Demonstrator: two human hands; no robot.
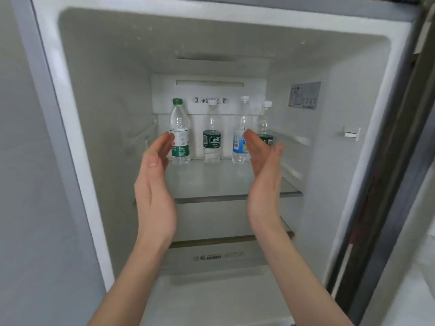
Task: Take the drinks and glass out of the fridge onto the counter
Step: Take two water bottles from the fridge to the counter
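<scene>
Head view: open fridge [353,184], door swung wide, white interior lit. Both bare hands raised inside the opening, palms turned toward each other, fingers straight and loosely together. Left grip [154,175] released, holding nothing; right grip [263,170] likewise released and empty.

Four plastic bottles upright in a row at the back of the upper glass shelf [211,182], just beyond the fingertips. Beside the left grip's fingertips, partly overlapped by them: green-capped bottle [180,130] with a white and green label. Between the two grips, standing clear of both: white-capped bottle [211,135] with a dark green label. Just behind the right grip's fingertips: taller bottle [241,135] with a blue and white label, lower right side covered by the fingers. Farther to the outside of the right grip, mostly hidden behind it: fourth bottle [265,123], white cap and a strip of dark green label showing. No contact visible between either grip and any bottle; cannot tell whether the left fingertips graze the green-capped one.

Below the wrists: second shelf [211,242] with a dark front edge, then a drawer front [219,257] with printed characters. Above and right of the right grip: sticker [304,95] on the side wall. No glass or table in sight.
</scene>
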